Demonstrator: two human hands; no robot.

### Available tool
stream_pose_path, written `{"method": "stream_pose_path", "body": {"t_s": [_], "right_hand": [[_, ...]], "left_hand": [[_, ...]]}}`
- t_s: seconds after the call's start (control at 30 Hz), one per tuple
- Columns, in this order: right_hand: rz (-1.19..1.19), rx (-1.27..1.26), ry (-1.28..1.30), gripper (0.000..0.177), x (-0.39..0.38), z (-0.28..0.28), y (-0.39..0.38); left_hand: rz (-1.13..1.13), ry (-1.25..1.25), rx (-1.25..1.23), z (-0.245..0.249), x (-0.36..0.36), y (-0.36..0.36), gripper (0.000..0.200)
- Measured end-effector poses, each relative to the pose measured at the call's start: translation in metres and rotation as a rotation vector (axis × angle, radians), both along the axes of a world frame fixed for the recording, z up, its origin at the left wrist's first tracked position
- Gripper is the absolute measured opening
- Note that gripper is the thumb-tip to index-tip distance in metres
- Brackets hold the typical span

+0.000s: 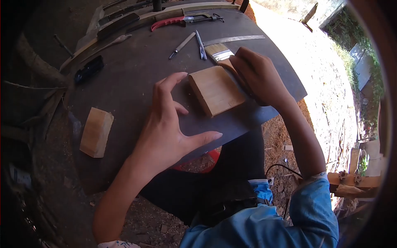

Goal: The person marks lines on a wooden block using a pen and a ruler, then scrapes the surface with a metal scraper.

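1. The left hand [163, 128] hovers or rests over the middle of the dark round table [132, 78] with its fingers spread. The index fingertip is at the far left corner of a wooden block [217, 93]; whether they touch is unclear.
2. The right hand [256, 76] sits against the block's right side, curled around the handle of a paintbrush [219, 53] whose bristles point to the far left.
3. A second wooden block [96, 132] lies well apart, at the table's near left edge.
4. Along the far side lie a metal ruler [233, 39], a red-handled tool [167, 22], a slim file [182, 45] and a black object [89, 70].
5. Sunlit ground strewn with wood chips [285, 136] lies to the right.
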State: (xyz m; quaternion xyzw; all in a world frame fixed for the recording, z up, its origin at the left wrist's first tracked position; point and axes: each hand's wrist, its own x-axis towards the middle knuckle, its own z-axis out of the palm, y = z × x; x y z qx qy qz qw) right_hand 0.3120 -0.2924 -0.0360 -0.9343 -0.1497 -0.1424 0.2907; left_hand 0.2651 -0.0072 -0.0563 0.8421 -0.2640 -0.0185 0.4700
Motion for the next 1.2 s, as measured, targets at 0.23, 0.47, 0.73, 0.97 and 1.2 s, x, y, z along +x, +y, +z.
{"method": "stream_pose_path", "body": {"t_s": [0.23, 0.47, 0.73, 0.97, 1.2], "right_hand": [[0.062, 0.016, -0.008, 0.023, -0.020, -0.005, -0.019], [0.030, 0.032, 0.121, 0.026, -0.024, -0.009, -0.032], [0.111, 0.035, 0.043, 0.023, -0.022, -0.012, -0.018], [0.300, -0.133, -0.039, 0.013, -0.032, -0.007, -0.002], [0.227, -0.271, 0.014, 0.015, -0.023, -0.001, 0.003]], "left_hand": [[-0.171, -0.261, 0.321, 0.001, 0.049, -0.005, 0.119], [-0.282, -0.289, 0.359, 0.010, 0.058, -0.022, 0.127], [-0.232, -0.360, 0.440, 0.020, 0.055, -0.011, 0.128], [-0.294, -0.361, 0.310, -0.010, 0.080, -0.022, 0.121], [-0.137, -0.345, 0.483, 0.000, 0.051, -0.032, 0.099]]}}
